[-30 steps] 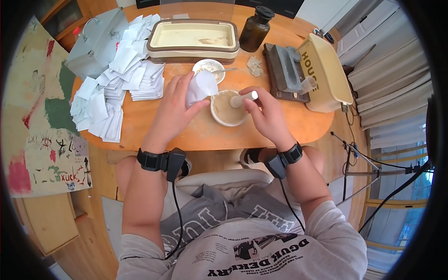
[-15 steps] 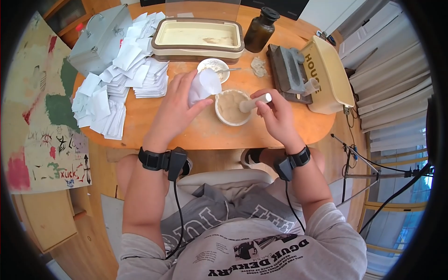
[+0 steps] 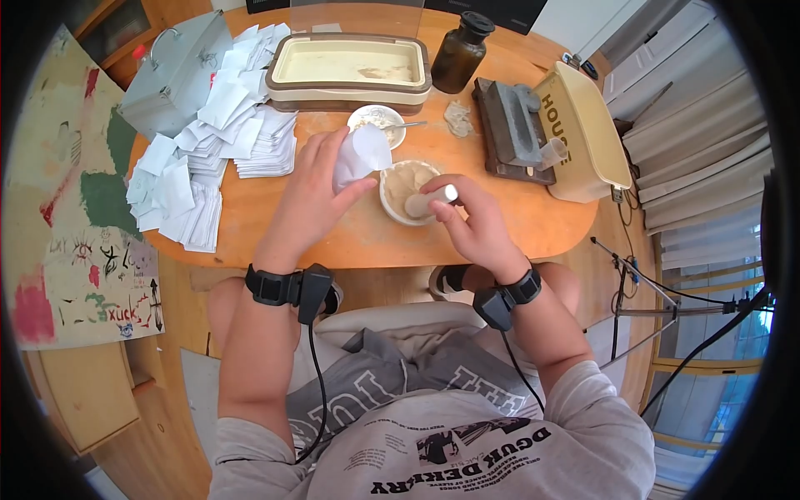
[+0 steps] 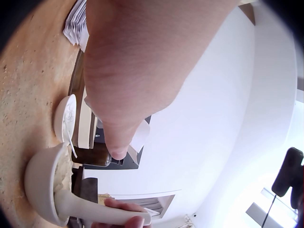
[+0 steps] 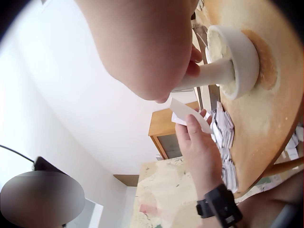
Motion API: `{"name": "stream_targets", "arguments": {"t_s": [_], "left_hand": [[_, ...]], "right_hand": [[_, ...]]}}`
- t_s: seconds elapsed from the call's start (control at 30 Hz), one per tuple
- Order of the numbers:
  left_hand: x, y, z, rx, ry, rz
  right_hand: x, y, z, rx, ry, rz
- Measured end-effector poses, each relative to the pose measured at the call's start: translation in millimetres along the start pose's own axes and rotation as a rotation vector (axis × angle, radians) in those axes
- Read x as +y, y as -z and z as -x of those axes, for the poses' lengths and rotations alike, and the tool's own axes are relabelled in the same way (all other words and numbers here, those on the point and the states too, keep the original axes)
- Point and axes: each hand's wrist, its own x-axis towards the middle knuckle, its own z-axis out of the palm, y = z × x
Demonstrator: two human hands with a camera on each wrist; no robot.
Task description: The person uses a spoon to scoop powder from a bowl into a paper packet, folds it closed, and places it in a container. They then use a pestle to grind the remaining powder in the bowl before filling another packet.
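Observation:
My right hand (image 3: pixel 483 225) grips the handle of a white pestle (image 3: pixel 427 202), whose head sits in the beige powder (image 3: pixel 406 178) inside a white mortar (image 3: pixel 384 198). The pestle leans toward me over the mortar's near right side. To the left, my left hand (image 3: pixel 308 187) holds a curled white paper packet (image 3: pixel 364 154) between thumb and fingers, just above and beside the mortar's rim. In the right wrist view the packet (image 5: pixel 190 114) stands folded with an open top edge. The right fingertips are partly hidden behind the wrist there.
Behind the mortar stands a white bowl (image 3: pixel 353 121) with a spoon (image 3: pixel 410 125) in it. Piles of folded white papers (image 3: pixel 267 146) fill the left. A cream tray (image 3: pixel 287 75), a brown glass bottle (image 3: pixel 458 57), a dark stone block (image 3: pixel 510 125) and a cream bin (image 3: pixel 583 142) line the back and right.
The pestle swung right across the mortar, then back left toward its near side, with my right hand moving along. The powder's surface is reshaped. My left hand keeps its hold on the paper packet.

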Motion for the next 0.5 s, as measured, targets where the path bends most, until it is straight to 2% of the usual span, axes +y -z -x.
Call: {"name": "stream_targets", "arguments": {"t_s": [0.07, 0.2, 0.27, 0.4, 0.5], "left_hand": [[-0.3, 1.1, 1.7, 0.004, -0.001, -0.003], [3.8, 1.4, 0.3, -0.014, 0.026, 0.012], [3.4, 2.4, 0.8, -0.025, 0.053, 0.023], [3.5, 1.7, 0.2, -0.018, 0.037, 0.021], [2.8, 3.6, 1.9, -0.013, 0.042, 0.026]], "right_hand": [[4.3, -3.9, -1.2, 0.122, 0.034, -0.055], [0.2, -7.5, -8.6, 0.092, -0.022, 0.041], [2.2, -12.1, -9.8, 0.173, 0.046, -0.070], [0.4, -18.0, -14.5, 0.101, -0.025, -0.027], [2.4, -20.0, -14.0, 0.187, 0.006, -0.122]]}}
